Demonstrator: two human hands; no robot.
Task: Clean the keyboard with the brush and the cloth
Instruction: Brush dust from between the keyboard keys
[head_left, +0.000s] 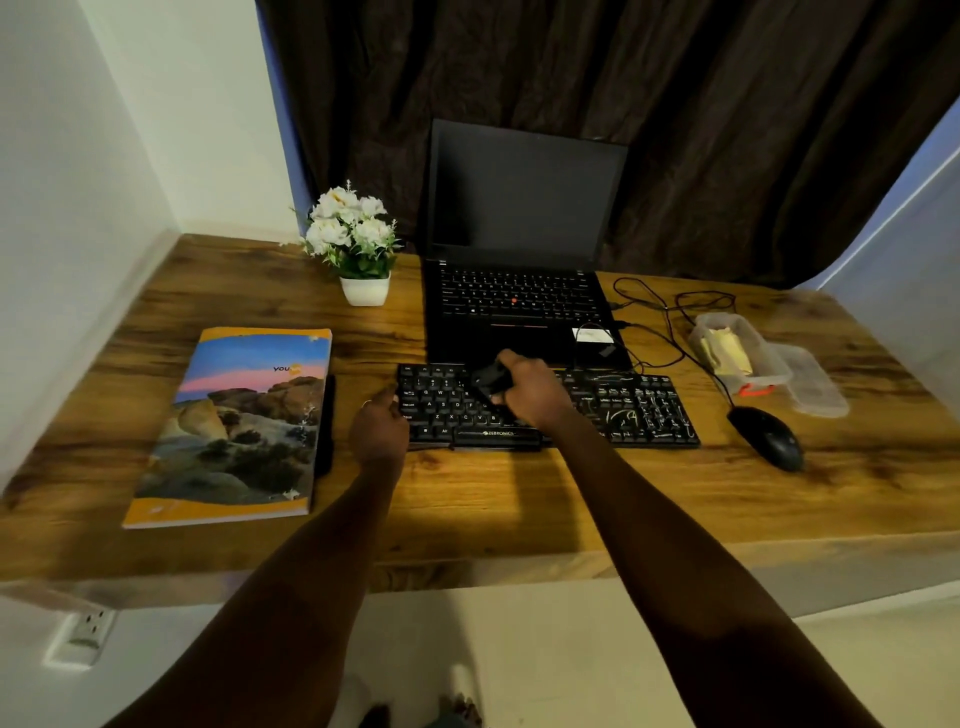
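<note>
A black wired keyboard (623, 410) lies on the wooden desk in front of the laptop. My right hand (530, 395) is over the keyboard's left-middle keys, shut on a small black object (488, 382), which may be the brush or the cloth; I cannot tell which. My left hand (379, 423) rests at the keyboard's left end, fingers curled against its edge. A yellowish cloth (724, 353) lies inside a clear plastic box at the right.
An open black laptop (519, 234) stands behind the keyboard. A white flower pot (358, 249) and a large book (239, 421) are at the left. A black mouse (769, 439), its cable, and the plastic box (748, 358) with its lid (815, 384) are at the right.
</note>
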